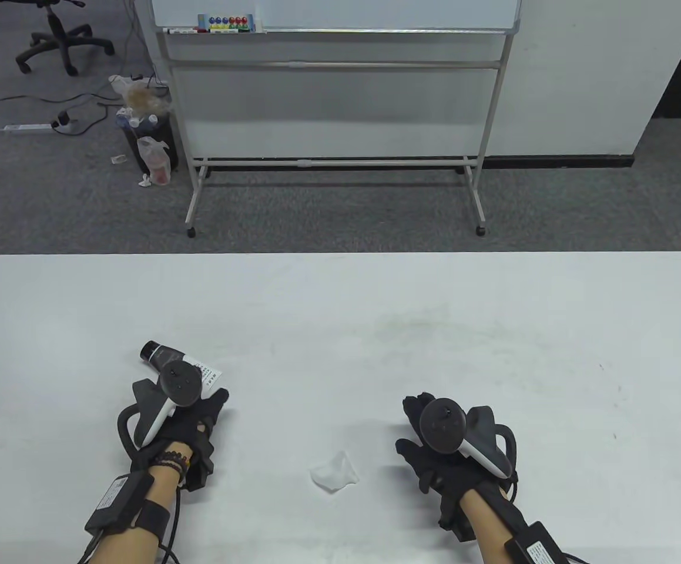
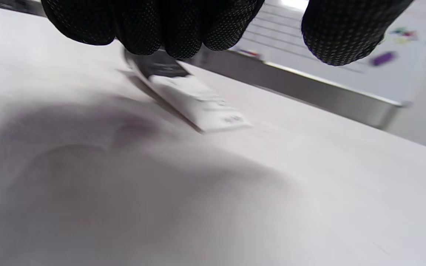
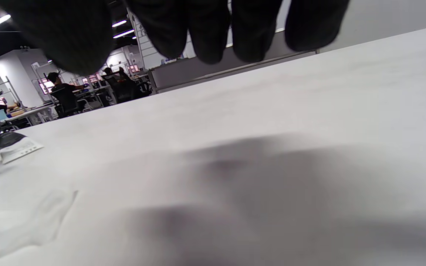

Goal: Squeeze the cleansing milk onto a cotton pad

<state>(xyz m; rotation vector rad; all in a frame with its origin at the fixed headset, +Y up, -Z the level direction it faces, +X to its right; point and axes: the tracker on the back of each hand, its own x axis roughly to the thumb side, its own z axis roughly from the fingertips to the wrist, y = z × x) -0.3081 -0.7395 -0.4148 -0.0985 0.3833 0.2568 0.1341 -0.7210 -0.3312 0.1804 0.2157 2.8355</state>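
The cleansing milk tube (image 1: 164,355), white with a black cap, lies flat on the white table (image 1: 340,329) at the left. My left hand (image 1: 208,396) is over its flat end. In the left wrist view the fingers (image 2: 161,29) hang above the tube (image 2: 194,99) and the thumb (image 2: 346,33) stands apart; nothing is gripped. The cotton pad (image 1: 334,472), white and crumpled, lies between the hands near the front edge. My right hand (image 1: 416,414) is to its right, over bare table, with its fingers (image 3: 205,33) empty. The right wrist view shows the tube's end (image 3: 15,146) and the blurred pad (image 3: 17,229).
A whiteboard on a wheeled stand (image 1: 334,117) is on the floor beyond the table's far edge. A bin with bags (image 1: 146,141) and an office chair (image 1: 61,41) are at the far left.
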